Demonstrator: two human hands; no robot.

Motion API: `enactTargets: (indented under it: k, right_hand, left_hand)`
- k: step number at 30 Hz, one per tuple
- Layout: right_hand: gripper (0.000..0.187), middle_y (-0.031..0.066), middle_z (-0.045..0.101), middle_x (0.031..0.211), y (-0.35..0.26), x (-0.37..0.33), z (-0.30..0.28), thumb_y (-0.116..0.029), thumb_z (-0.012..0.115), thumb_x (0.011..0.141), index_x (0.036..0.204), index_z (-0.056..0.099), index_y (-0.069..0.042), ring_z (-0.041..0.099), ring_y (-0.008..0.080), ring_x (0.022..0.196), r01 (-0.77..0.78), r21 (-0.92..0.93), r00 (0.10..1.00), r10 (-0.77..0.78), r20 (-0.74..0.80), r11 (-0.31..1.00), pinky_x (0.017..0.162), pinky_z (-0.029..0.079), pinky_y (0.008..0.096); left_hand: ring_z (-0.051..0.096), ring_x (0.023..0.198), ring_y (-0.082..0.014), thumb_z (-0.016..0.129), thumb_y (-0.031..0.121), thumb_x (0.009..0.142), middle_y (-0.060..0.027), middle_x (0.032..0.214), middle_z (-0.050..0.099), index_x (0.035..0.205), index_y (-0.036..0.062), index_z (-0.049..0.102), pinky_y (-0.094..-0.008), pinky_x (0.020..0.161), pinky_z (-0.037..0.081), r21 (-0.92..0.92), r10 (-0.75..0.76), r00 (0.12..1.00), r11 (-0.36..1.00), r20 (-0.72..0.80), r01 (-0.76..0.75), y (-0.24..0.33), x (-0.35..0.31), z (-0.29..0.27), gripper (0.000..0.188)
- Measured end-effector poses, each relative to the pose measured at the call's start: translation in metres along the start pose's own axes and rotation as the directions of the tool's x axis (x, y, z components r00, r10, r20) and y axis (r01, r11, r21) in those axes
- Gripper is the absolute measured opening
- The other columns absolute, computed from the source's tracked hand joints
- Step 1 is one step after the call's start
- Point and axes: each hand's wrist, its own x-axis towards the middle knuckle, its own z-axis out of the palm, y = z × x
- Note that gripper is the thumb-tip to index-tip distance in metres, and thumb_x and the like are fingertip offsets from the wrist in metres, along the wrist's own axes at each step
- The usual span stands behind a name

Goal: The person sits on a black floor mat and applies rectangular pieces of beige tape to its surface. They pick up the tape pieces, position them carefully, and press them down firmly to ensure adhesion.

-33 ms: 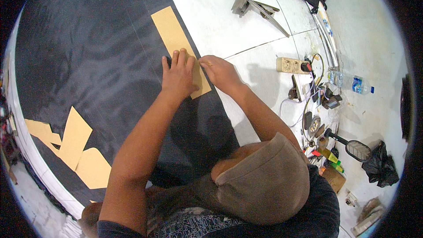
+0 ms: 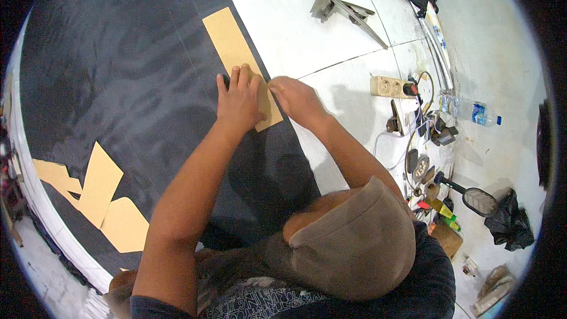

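A long tan card strip (image 2: 227, 35) lies aslant on a sheet of black fabric (image 2: 118, 82), close to the fabric's right edge. Flat across the lower half of the strip rests my left hand (image 2: 239, 100), open, its fingers spread and the thumb near the strip's lower end. My right hand (image 2: 298, 103) is at the strip's right side, by the fabric edge, with thumb and fingers pinched together. Whatever is in that pinch is too small or hidden to make out. More tan card pieces (image 2: 101, 186) lie overlapping on the fabric at the lower left, some cut at angles.
White tiles (image 2: 283, 18) border the fabric on the right, bearing a grey metal stand (image 2: 348, 12). Farther right are a power strip (image 2: 390, 87) with cables, a black clamp (image 2: 394, 118), a plastic bottle (image 2: 481, 113), a black bag (image 2: 511, 221) and small clutter along the wall.
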Motion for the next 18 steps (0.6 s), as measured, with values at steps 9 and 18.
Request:
enactTargets:
  k: [9,18]
  right_hand:
    - [0.021,0.0173,0.069,0.107,0.001,-0.055,-0.006,-0.012,0.058,0.094,0.112,0.064,-0.002,0.066,0.0362,0.102,0.105,0.001,0.992,-0.105,0.069,0.994,0.091,0.054,0.0457]
    - [0.015,0.0157,0.069,0.104,-0.001,-0.076,-0.004,-0.011,0.059,0.096,0.106,0.066,-0.002,0.067,0.0367,0.096,0.094,0.083,0.996,-0.094,0.003,0.992,0.087,0.054,0.0454]
  left_hand:
    - [0.028,0.151,-0.0366,0.092,0.041,0.067,-0.0183,0.158,0.033,0.144,0.0091,0.043,-0.0653,0.119,0.025,0.043,-0.037,0.997,0.998,0.069,0.034,0.006,0.005,-0.003,0.097]
    - [0.030,0.151,-0.0357,0.092,0.046,0.064,-0.0162,0.160,0.032,0.148,0.0087,0.042,-0.0654,0.118,0.027,0.055,-0.043,0.995,0.998,0.091,0.038,0.004,0.006,-0.003,0.105]
